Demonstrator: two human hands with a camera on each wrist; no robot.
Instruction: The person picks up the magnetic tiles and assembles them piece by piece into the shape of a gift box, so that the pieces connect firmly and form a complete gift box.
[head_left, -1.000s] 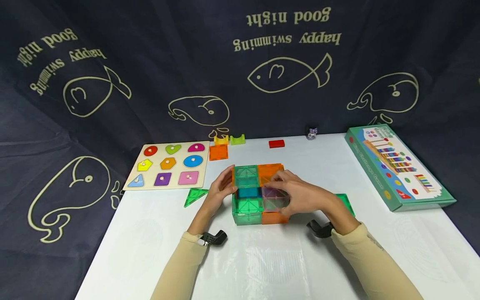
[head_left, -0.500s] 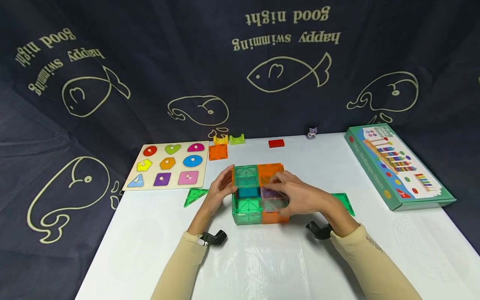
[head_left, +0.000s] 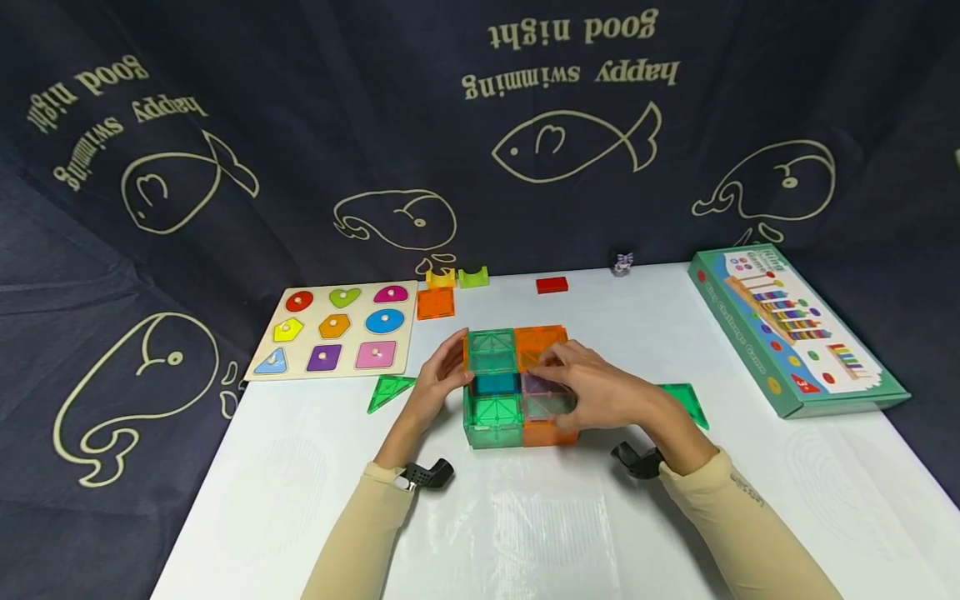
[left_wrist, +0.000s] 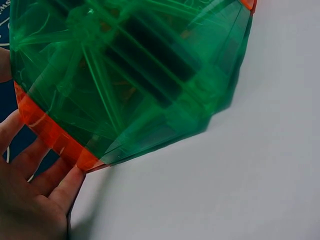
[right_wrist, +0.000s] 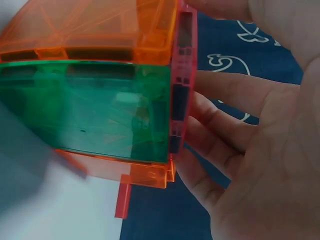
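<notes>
A low box of see-through magnetic tiles (head_left: 493,412) stands mid-table, green on its left half and orange on its right. My left hand (head_left: 433,387) rests along its left side, fingertips touching an orange tile (left_wrist: 55,132) in the left wrist view. At the right side, my right hand (head_left: 606,390) holds a pink magnetic tile (right_wrist: 182,95), thumb and fingers at its edges, up against the box's green and orange tiles (right_wrist: 85,110). Seen from the head, the gap across the middle of the box's top shows blue at left and purple at right.
Green triangle tiles lie left (head_left: 389,392) and right (head_left: 686,404), the right one partly behind my arm. Behind are a shape puzzle board (head_left: 300,354), an orange tile (head_left: 436,302), yellow (head_left: 441,279) and lime (head_left: 473,278) blocks, a red block (head_left: 552,285), a figurine (head_left: 622,265) and a game box (head_left: 795,333).
Both hands stay almost where they were at the tile box. The whole view shifts very slightly; nothing is taken up or let go.
</notes>
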